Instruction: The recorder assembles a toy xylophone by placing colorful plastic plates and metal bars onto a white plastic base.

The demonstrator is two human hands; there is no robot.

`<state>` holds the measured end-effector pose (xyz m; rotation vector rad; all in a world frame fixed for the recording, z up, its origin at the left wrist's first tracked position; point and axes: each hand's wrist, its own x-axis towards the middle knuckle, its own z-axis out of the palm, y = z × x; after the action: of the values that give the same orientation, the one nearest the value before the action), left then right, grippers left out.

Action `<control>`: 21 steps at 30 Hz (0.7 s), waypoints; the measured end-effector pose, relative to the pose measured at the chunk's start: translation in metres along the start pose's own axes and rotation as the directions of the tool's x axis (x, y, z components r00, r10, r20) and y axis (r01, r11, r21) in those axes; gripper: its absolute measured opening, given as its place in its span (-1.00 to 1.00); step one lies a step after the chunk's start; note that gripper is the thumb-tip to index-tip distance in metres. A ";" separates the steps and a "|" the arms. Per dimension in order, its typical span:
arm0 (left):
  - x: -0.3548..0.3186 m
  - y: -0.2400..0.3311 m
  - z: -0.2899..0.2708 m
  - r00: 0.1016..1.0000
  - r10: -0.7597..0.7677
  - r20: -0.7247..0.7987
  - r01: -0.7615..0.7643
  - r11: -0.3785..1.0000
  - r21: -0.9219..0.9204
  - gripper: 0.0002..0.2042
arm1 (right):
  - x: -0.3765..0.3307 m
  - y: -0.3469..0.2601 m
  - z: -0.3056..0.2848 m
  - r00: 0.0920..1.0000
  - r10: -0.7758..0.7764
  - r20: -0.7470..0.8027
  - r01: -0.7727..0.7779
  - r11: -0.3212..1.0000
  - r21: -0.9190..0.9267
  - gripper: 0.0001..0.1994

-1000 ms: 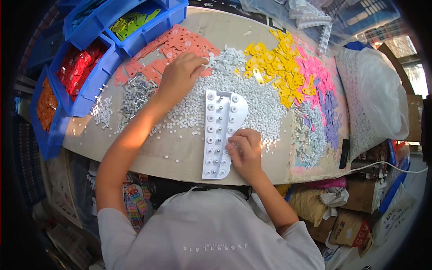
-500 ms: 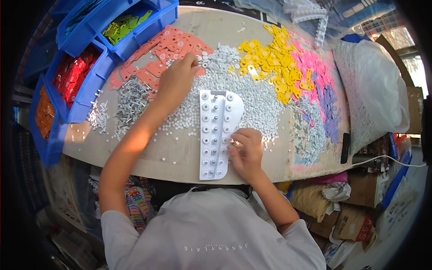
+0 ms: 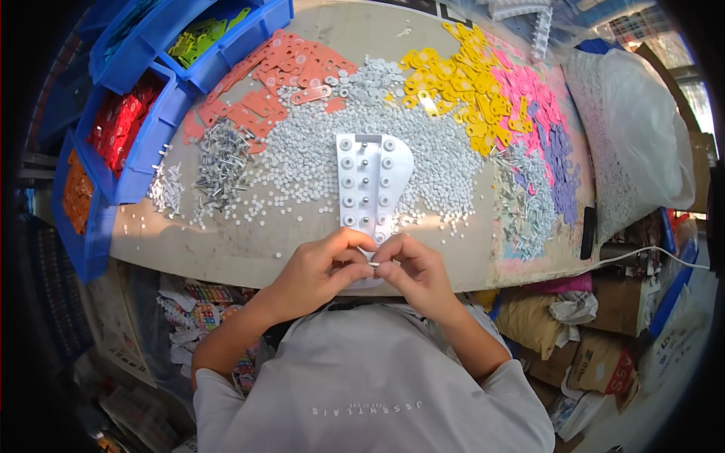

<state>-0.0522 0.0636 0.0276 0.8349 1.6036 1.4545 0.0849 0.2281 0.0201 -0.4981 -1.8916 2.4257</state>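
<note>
Head view: one workbench [image 3: 249,253], pale and worn, near edge curved. Left hand [image 3: 321,268] and right hand [image 3: 411,272], both at the near edge and touching each other, fingertips pinched together on a small pale part [image 3: 371,263] held between them; its kind too small to tell. White jig [image 3: 370,185], long with one rounded side, rows of round sockets, lying just beyond the hands, its near end hidden behind them. White discs [image 3: 302,162], a wide loose spread around and beyond the jig. Metal pins [image 3: 220,162], a grey heap left of the discs. Salmon tags [image 3: 272,75], far left. Yellow tags [image 3: 453,75], far, right of centre. Pink tags [image 3: 529,94], right of the yellow. Purple tags [image 3: 560,166], nearer, at the right edge. Grey pins [image 3: 525,204], second heap, beside the purple. Blue bins [image 3: 147,136], a row off the left edge, holding green, red and orange pieces. White bag [image 3: 642,136], bulky, far right.
</note>
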 end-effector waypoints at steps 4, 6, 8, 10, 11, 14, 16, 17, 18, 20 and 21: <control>0.002 -0.019 -0.014 0.978 0.189 -0.087 -0.152 0.935 0.322 -0.89 | 0.006 -0.001 -0.013 0.969 -0.155 -0.191 0.054 0.893 -0.448 -0.93; 0.008 -0.022 -0.017 0.957 0.270 -0.105 -0.206 0.889 0.409 -0.90 | 0.013 -0.002 -0.016 0.956 -0.253 -0.149 0.103 0.763 -0.638 -0.93; 0.011 -0.027 -0.014 0.929 0.351 -0.112 -0.256 0.833 0.491 -0.91 | 0.014 0.000 -0.017 0.936 -0.340 -0.089 0.139 0.590 -0.795 -0.93; 0.014 -0.030 -0.007 0.936 0.324 -0.136 -0.203 0.814 0.544 -0.90 | 0.016 0.004 -0.014 0.929 -0.368 -0.044 0.185 0.563 -0.805 -0.92; 0.016 -0.033 -0.005 0.937 0.324 -0.134 -0.203 0.813 0.546 -0.90 | 0.017 0.005 -0.013 0.928 -0.369 -0.046 0.185 0.566 -0.804 -0.92; 0.016 -0.041 -0.003 0.919 0.368 -0.137 -0.230 0.786 0.574 -0.90 | 0.021 0.009 -0.007 0.903 -0.428 -0.015 0.217 0.488 -0.846 -0.91; 0.015 -0.044 -0.002 0.919 0.351 -0.182 -0.196 0.805 0.560 -0.89 | 0.022 0.012 -0.005 0.894 -0.447 -0.034 0.202 0.470 -0.859 -0.90; 0.015 -0.046 -0.001 0.919 0.350 -0.182 -0.195 0.804 0.562 -0.89 | 0.022 0.013 -0.006 0.893 -0.448 -0.034 0.204 0.472 -0.858 -0.90; 0.015 -0.048 -0.001 0.908 0.386 -0.164 -0.223 0.774 0.592 -0.88 | 0.021 0.014 -0.005 0.898 -0.437 -0.043 0.194 0.483 -0.854 -0.89; 0.015 -0.051 -0.001 0.895 0.423 -0.143 -0.252 0.743 0.620 -0.87 | 0.020 0.016 -0.007 0.902 -0.427 -0.053 0.183 0.493 -0.850 -0.88; 0.012 -0.052 -0.001 0.842 0.531 -0.091 -0.312 0.617 0.722 -0.85 | 0.020 0.020 -0.008 0.881 -0.474 0.007 0.229 0.414 -0.881 -0.87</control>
<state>-0.0564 0.0672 -0.0256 1.5812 2.3674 1.3215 0.0718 0.2346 -0.0047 -0.3027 -2.6284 0.9172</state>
